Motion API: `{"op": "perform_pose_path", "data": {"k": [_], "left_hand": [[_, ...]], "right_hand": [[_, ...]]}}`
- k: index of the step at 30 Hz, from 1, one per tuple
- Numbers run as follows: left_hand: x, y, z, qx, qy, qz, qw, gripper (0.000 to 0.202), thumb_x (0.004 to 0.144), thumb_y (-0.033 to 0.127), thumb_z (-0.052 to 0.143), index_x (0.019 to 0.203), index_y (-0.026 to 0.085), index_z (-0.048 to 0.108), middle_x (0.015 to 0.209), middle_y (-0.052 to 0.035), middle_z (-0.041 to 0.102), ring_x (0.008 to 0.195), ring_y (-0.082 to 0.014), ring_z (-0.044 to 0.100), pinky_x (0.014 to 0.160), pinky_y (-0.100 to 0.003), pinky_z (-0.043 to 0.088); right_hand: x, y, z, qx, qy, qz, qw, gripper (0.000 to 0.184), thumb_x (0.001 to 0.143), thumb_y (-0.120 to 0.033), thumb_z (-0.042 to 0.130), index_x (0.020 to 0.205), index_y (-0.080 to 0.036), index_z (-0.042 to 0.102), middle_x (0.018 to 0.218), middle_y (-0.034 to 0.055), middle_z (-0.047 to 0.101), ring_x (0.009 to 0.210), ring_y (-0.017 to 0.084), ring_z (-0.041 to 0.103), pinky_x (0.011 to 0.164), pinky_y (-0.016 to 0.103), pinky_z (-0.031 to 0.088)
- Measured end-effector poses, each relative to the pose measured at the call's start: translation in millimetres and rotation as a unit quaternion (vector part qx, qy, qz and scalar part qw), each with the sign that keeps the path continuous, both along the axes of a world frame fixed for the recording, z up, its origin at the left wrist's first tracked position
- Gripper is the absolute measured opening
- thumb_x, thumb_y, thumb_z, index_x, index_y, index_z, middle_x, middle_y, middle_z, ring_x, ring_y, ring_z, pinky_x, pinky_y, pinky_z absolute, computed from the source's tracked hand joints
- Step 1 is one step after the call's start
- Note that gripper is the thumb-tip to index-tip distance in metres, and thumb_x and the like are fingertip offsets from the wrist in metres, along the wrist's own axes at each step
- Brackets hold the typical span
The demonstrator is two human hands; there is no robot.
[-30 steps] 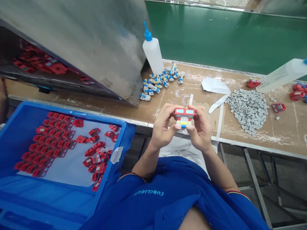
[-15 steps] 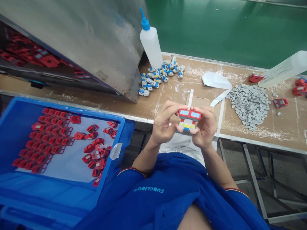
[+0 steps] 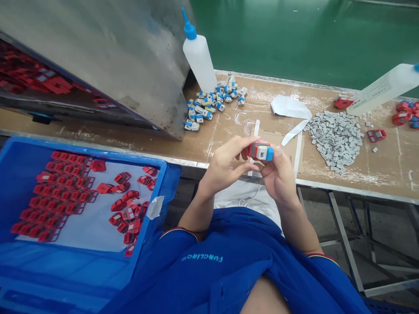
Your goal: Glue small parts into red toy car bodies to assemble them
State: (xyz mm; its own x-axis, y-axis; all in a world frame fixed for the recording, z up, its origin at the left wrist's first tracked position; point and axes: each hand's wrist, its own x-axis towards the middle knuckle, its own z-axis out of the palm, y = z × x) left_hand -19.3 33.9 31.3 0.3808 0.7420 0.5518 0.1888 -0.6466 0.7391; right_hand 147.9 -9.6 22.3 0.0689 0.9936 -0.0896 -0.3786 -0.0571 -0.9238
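Between my two hands, over the front edge of the bench, is a small red toy vehicle part (image 3: 261, 151) with a white-and-blue block on it. Its blue end points right. My left hand (image 3: 225, 168) grips its red side between thumb and fingers. The thumb and fingers of my right hand (image 3: 280, 176) close around the blue end. Beyond lie a pile of white, blue and yellow blocks (image 3: 204, 107) and a curled strip of white paper (image 3: 290, 107). To the right is a heap of small grey pieces (image 3: 335, 139).
A blue bin (image 3: 157, 174) at left holds rows of red parts (image 3: 59, 187) on white paper. A metal box (image 3: 131, 56) stands on the bench behind it. A bottle with a blue nozzle (image 3: 201, 61) and a second bottle (image 3: 382, 89) stand farther back.
The toy part has been turned from its windowed front to its side, with the blue end now facing right. Both hands have shifted their hold around it.
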Motion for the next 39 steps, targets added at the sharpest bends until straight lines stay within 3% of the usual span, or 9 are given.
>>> {"op": "perform_pose_path", "data": {"k": [3,7,12,18,22,25,29,33,39], "left_hand": [[2,-1,1.7,0.025,0.034,0.042,0.998,0.039,0.1,0.048,0.077,0.126,0.019,0.076,0.094,-0.0057,0.077,0.077,-0.0155,0.066,0.071,-0.027,0.054],[6,-4,4.5,0.041,0.031,0.077,0.996,0.043,0.092,0.053,0.086,0.116,0.018,0.077,0.091,-0.005,0.08,0.074,-0.0147,0.069,0.07,-0.026,0.055],[10,-6,9.4,-0.035,-0.044,0.081,0.995,0.044,0.086,0.054,0.09,0.107,0.018,0.076,0.08,0.0,0.079,0.062,-0.0108,0.068,0.06,-0.022,0.053],[12,-13,8.5,-0.2,-0.116,0.042,0.972,0.048,0.09,0.06,0.084,0.106,0.016,0.073,0.083,-0.0041,0.082,0.064,-0.0126,0.071,0.06,-0.022,0.053],[12,-11,1.9,-0.2,-0.149,-0.003,0.968,0.049,0.092,0.058,0.084,0.118,0.017,0.072,0.095,-0.0055,0.082,0.08,-0.0157,0.077,0.074,-0.024,0.06],[13,-8,0.2,-0.159,-0.158,0.003,0.975,0.053,0.093,0.052,0.084,0.134,0.022,0.068,0.107,-0.0056,0.079,0.09,-0.0154,0.077,0.081,-0.024,0.062],[15,-6,2.3,-0.11,-0.189,-0.009,0.976,0.065,0.096,0.053,0.081,0.153,0.032,0.058,0.128,-0.0076,0.074,0.099,-0.0166,0.077,0.081,-0.025,0.064],[16,-5,2.6,-0.095,-0.14,-0.015,0.985,0.075,0.091,0.056,0.086,0.155,0.03,0.058,0.138,-0.0108,0.071,0.109,-0.0207,0.076,0.088,-0.028,0.066],[10,9,15.9,-0.082,-0.067,-0.029,0.994,0.071,0.088,0.057,0.088,0.147,0.024,0.064,0.132,-0.0115,0.073,0.11,-0.0226,0.074,0.092,-0.031,0.064]], "right_hand": [[9,2,5.0,-0.066,0.073,0.07,0.993,0.053,0.094,-0.077,0.067,0.104,-0.026,0.076,0.092,0.0038,0.081,0.088,0.021,0.078,0.079,0.038,0.071],[15,2,7.4,-0.095,0.122,0.121,0.981,0.054,0.091,-0.078,0.071,0.099,-0.025,0.077,0.089,0.0024,0.081,0.077,0.018,0.077,0.077,0.039,0.073],[14,-2,7.2,-0.072,0.096,0.148,0.982,0.053,0.091,-0.076,0.074,0.105,-0.025,0.076,0.09,0.001,0.079,0.072,0.015,0.073,0.069,0.032,0.071],[5,-8,6.7,0.027,-0.036,0.069,0.997,0.045,0.094,-0.068,0.076,0.102,-0.024,0.073,0.09,0.0004,0.076,0.074,0.014,0.073,0.067,0.029,0.068],[6,-11,7.4,0.101,-0.135,-0.01,0.986,0.036,0.1,-0.059,0.072,0.107,-0.023,0.073,0.091,0.0011,0.077,0.075,0.015,0.073,0.069,0.029,0.066],[11,-8,5.5,0.192,-0.245,-0.101,0.945,0.028,0.1,-0.045,0.078,0.115,-0.023,0.073,0.099,0.003,0.076,0.086,0.017,0.075,0.074,0.031,0.067],[14,0,4.0,0.321,-0.385,-0.189,0.844,0.031,0.099,-0.032,0.08,0.127,-0.025,0.071,0.105,0.0043,0.075,0.085,0.017,0.075,0.071,0.03,0.066],[14,6,4.4,0.403,-0.459,-0.238,0.756,0.033,0.1,-0.023,0.078,0.133,-0.026,0.069,0.105,0.0046,0.074,0.086,0.018,0.073,0.074,0.03,0.063],[15,12,2.0,0.467,-0.481,-0.269,0.692,0.03,0.103,-0.022,0.074,0.131,-0.023,0.067,0.099,0.0038,0.071,0.088,0.018,0.072,0.079,0.03,0.061]]}}
